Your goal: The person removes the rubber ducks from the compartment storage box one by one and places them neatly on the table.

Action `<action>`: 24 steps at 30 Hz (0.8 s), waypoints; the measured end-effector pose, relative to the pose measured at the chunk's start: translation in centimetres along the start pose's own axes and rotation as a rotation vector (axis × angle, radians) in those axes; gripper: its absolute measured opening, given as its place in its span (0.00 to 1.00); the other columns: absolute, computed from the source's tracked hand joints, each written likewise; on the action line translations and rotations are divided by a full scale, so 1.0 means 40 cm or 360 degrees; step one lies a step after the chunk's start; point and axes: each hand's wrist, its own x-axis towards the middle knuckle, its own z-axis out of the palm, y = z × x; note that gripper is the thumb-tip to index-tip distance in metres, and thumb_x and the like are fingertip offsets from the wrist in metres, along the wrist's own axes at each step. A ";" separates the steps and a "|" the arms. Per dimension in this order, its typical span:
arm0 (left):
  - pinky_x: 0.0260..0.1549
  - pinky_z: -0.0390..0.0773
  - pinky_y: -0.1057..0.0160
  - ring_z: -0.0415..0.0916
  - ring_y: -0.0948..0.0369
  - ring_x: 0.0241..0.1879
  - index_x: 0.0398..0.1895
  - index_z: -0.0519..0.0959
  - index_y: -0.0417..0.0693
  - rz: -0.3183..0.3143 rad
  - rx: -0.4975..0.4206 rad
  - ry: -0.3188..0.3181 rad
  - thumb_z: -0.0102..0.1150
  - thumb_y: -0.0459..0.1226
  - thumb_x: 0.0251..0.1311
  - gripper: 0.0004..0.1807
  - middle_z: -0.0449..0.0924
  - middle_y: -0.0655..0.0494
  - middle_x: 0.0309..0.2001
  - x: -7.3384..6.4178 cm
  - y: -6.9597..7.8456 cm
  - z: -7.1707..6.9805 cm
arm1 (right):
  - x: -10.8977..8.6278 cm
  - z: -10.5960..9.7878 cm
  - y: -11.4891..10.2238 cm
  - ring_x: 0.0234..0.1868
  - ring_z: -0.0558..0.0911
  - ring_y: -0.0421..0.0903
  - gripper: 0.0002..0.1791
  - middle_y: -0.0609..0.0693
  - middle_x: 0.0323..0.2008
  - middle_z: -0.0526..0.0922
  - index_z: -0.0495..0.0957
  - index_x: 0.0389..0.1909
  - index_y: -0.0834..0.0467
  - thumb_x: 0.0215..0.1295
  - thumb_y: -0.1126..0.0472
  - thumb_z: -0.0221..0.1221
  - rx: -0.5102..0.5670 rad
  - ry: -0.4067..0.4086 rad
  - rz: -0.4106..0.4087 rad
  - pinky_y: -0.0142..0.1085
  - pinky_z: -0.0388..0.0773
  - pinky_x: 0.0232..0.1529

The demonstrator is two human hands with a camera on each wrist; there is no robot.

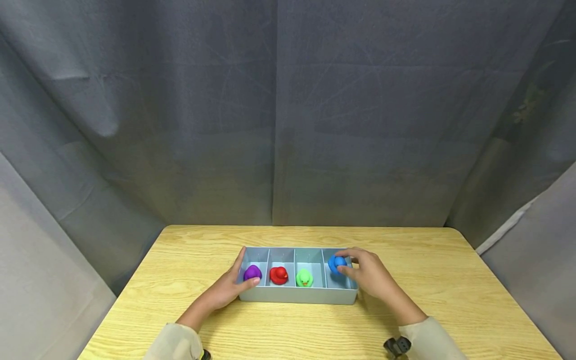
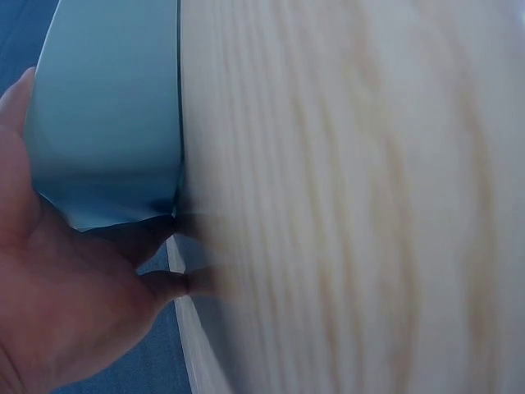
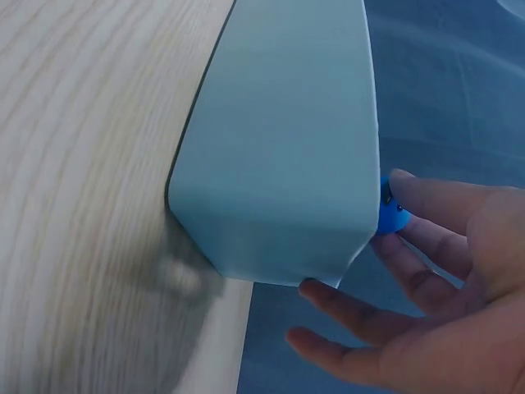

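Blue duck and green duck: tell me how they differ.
The blue duck is pinched by the right hand; the green duck is untouched. The green duck's orange beak shows in the head view; the blue duck's does not. The blue duck is at the box's rightmost compartment, the green duck in the one beside it. Both are toy ducks.

Counter (image 1: 288,327): we find it brightly and fairly evenly lit in the head view.
Curtain (image 1: 202,125): dim, with a paler patch at left.
Box (image 3: 279,123): we note a soft shadow beside it in the right wrist view.
Left wrist view: wood grain washed out, blurred.
Right wrist view: slightly hazy, cool cast.
Light source: we cannot determine direction.
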 end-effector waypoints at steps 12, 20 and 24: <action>0.74 0.46 0.31 0.41 0.36 0.80 0.85 0.32 0.63 0.0001 0.0015 0.0001 0.63 0.57 0.68 0.57 0.37 0.38 0.83 0.002 -0.001 -0.001 | -0.001 -0.026 0.005 0.57 0.83 0.66 0.15 0.60 0.58 0.83 0.85 0.54 0.59 0.67 0.66 0.68 0.0110 0.0016 0.0021 0.50 0.85 0.52; 0.74 0.45 0.31 0.40 0.36 0.80 0.85 0.32 0.62 0.0001 0.0021 -0.0005 0.63 0.57 0.68 0.57 0.36 0.39 0.83 0.002 0.000 -0.001 | -0.007 -0.044 0.009 0.53 0.86 0.63 0.17 0.61 0.58 0.82 0.84 0.56 0.59 0.67 0.65 0.68 0.0098 0.0036 0.0038 0.50 0.86 0.49; 0.75 0.45 0.31 0.40 0.36 0.80 0.85 0.32 0.61 -0.0002 0.0021 0.0000 0.63 0.57 0.68 0.57 0.36 0.39 0.83 0.002 0.002 -0.001 | -0.007 -0.049 0.018 0.52 0.86 0.62 0.18 0.61 0.58 0.82 0.84 0.56 0.59 0.67 0.64 0.68 0.0121 0.0035 0.0036 0.48 0.87 0.48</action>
